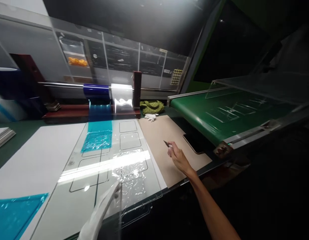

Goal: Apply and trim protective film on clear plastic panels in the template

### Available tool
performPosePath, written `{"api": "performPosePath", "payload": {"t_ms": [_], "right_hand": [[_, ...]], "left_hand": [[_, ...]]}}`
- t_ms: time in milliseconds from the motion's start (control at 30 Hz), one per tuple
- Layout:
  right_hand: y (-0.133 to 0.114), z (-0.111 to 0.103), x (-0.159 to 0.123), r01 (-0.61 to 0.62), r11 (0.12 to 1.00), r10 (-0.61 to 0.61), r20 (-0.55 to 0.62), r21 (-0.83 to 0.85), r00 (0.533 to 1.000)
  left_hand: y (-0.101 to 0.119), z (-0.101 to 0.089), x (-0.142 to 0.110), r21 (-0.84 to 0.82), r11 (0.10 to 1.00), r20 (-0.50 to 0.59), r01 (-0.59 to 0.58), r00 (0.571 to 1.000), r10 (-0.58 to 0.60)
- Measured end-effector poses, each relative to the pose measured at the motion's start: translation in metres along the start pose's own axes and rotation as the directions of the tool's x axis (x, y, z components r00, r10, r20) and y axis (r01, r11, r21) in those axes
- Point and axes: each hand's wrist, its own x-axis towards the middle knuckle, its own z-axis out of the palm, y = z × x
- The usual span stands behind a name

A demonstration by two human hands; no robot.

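Note:
My right hand is closed around a slim tool with a dark pointed tip, like a small knife; its handle is hidden in my fingers. It is above the brown board. At the lower middle, my left hand, in a white covering, seems to pinch the edge of a clear sheet; the fingers are blurred. Beneath it lies a glass-like plate with dark rounded outlines. Clear film and blue film stretch over this plate from the blue roll and clear roll.
To the right runs a green conveyor belt carrying clear pieces. A phone lies beside it. A green cloth pouch and white cord sit behind the board. More blue film lies front left.

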Motion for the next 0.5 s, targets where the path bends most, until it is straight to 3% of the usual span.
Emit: {"api": "performPosePath", "payload": {"t_ms": [100,167,267,500], "right_hand": [[-0.044,0.006,-0.052,0.07,0.986,-0.088,0.12,0.151,0.989],[-0.073,0.009,-0.083,0.036,0.906,-0.165,0.275,0.422,0.947],[-0.104,0.012,-0.11,0.007,0.854,-0.246,0.392,0.521,0.886],[-0.108,0.042,-0.117,-0.122,0.877,-0.164,0.529,0.464,0.833]], "left_hand": [[0.017,-0.019,-0.002,0.073,0.997,0.022,0.038,0.999,-0.04],[0.029,-0.027,0.001,0.124,0.992,0.094,-0.001,0.996,-0.01],[0.04,-0.036,0.008,0.176,0.982,0.189,-0.072,0.981,0.038],[0.047,-0.045,0.009,0.155,0.986,0.183,0.055,0.98,-0.084]]}}
